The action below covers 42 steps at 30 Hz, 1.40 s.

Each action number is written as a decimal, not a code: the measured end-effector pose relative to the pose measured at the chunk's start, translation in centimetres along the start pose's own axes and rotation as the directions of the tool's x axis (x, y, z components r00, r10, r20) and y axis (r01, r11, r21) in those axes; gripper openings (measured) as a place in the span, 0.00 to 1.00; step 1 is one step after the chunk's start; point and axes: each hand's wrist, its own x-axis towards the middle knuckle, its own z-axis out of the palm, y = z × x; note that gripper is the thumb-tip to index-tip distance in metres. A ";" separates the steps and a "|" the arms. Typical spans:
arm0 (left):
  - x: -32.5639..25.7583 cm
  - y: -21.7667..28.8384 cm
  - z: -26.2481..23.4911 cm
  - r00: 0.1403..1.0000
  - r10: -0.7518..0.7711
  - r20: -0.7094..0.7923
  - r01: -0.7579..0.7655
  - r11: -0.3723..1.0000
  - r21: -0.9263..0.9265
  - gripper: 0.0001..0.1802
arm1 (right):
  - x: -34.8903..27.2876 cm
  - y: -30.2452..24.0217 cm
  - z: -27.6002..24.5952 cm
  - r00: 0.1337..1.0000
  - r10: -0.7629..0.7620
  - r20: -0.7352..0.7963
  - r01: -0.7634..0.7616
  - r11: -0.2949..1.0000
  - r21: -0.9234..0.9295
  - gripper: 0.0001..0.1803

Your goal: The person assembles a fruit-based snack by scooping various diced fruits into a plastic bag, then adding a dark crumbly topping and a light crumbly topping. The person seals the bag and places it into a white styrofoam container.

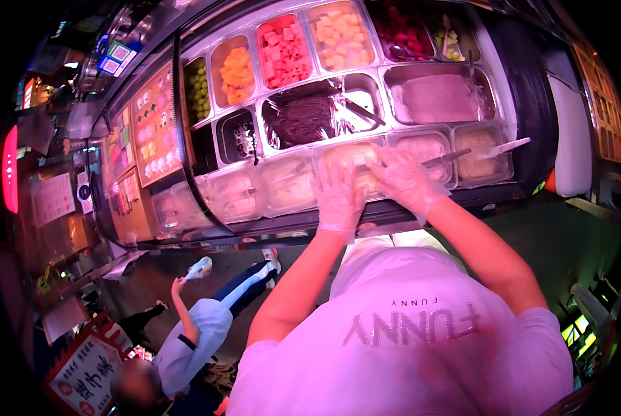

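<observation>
Both my hands wear clear plastic gloves and reach over a clear tub [346, 146] of pale food in the front row of a food counter. My left hand [338, 197] lies over the tub's left part, fingers stretched forward. From the right comes my right hand [409, 182], its fingers extended toward the left one, fingertips at the tub's pale contents. I see nothing held in either hand; what lies under the palms is hidden. Right of my right hand, a tub of pinkish food [421, 144] has a dark-handled utensil [451, 157] in it.
Behind are metal trays of dark jelly-like strips [298, 121] and mauve paste [435, 98]. Farther back stand tubs of pink cubes [283, 52], pale yellow cubes [339, 40] and orange pieces [237, 75]. A light-handled utensil [508, 147] sticks out at right. A person [198, 322] stands at lower left.
</observation>
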 end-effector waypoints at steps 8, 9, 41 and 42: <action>0.4 -10.0 -1.8 0.962 -0.165 -0.218 0.185 0.980 0.074 0.39 | -0.5 0.4 2.3 0.994 -0.002 0.109 0.026 0.976 -0.215 0.19; 0.7 -10.6 -2.5 0.966 -0.218 -0.140 0.233 0.966 0.109 0.39 | 0.0 0.0 1.7 0.992 0.010 0.125 0.016 0.979 -0.203 0.19; -1.6 -15.0 -2.6 0.979 -0.082 0.188 0.035 0.970 0.242 0.39 | 12.6 -12.1 7.2 0.995 0.038 0.088 -0.012 0.959 -0.282 0.09; -1.5 -15.0 -2.9 0.976 -0.084 0.203 0.030 0.967 0.254 0.39 | 12.6 -12.2 7.2 0.995 0.041 0.092 -0.013 0.957 -0.291 0.09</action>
